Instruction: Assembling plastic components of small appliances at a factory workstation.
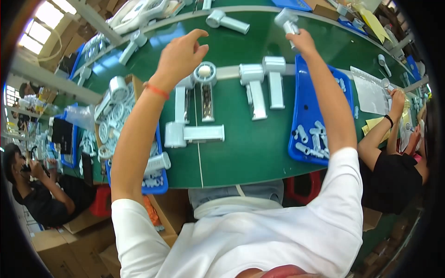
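My right hand [303,42] reaches to the far side of the green table and is closed round the handle of a pale blue handheld fan [286,19]. Over the table to the left, my left hand [181,54] is empty, with thumb and forefinger apart. Beyond it lies another handheld fan [227,22]. Below my left hand, a fan with an open handle [206,92] shows its inside parts. Two more fans, one [254,90] beside the other [275,83], lie between my arms. Nearer to me, a fan [194,134] lies sideways.
A blue tray [296,143] of small pale parts sits under my right forearm. By my left forearm, a cardboard box [137,85] of round fan parts stands near a second blue tray [160,189]. Co-workers sit at left and right; one's hand [397,102] is at the right.
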Demonstrator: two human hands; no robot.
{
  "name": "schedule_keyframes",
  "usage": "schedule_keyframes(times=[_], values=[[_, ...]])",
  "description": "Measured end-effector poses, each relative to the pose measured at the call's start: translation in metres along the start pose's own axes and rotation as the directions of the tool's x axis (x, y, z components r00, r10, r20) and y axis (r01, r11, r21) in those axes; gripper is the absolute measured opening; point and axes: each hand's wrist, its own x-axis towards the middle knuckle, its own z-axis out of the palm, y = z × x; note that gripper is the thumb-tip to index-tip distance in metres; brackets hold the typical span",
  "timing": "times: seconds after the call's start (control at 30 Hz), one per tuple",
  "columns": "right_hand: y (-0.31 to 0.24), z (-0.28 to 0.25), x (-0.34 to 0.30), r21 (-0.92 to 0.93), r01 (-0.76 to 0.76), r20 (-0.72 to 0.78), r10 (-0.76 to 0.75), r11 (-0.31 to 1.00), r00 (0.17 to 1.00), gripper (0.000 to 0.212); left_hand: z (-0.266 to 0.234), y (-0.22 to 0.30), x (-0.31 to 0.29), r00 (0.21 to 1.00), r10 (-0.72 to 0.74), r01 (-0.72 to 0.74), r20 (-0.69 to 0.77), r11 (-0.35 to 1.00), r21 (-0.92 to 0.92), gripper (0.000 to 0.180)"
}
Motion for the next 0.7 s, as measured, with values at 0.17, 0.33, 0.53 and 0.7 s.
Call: schedule_keyframes(times=[0.17, 0.33, 0.53, 0.7], values=[[0.048, 0.021, 0.064, -0.32, 0.151, -0.239, -0.233, 0.935, 0.943, 0.048, 0.099, -0.018, 0.118, 0.976, -0.031, 0.015, 0.214, 0.997, 0.075, 0.057], [0.0, -0.087, 0.008, -0.554, 0.214, 0.243, -0.089, 0.805, 0.966, 0.03, 0.151, -0.033, 0.184, 0.889, -0.334, 0.351, 0.313, 0.936, 0.0, 0.071], [0.094, -0.114, -0.086, -0.803, 0.22, 0.205, -0.089, 0.554, 0.975, 0.021, 0.175, -0.016, 0.229, 0.806, -0.503, 0.473, 0.313, 0.864, 0.171, 0.069], [0.104, -0.13, -0.106, -0.73, 0.315, 0.249, -0.194, 0.606, 0.949, 0.027, 0.185, 0.011, 0.195, 0.825, -0.512, 0.527, 0.239, 0.85, 0.002, 0.054]])
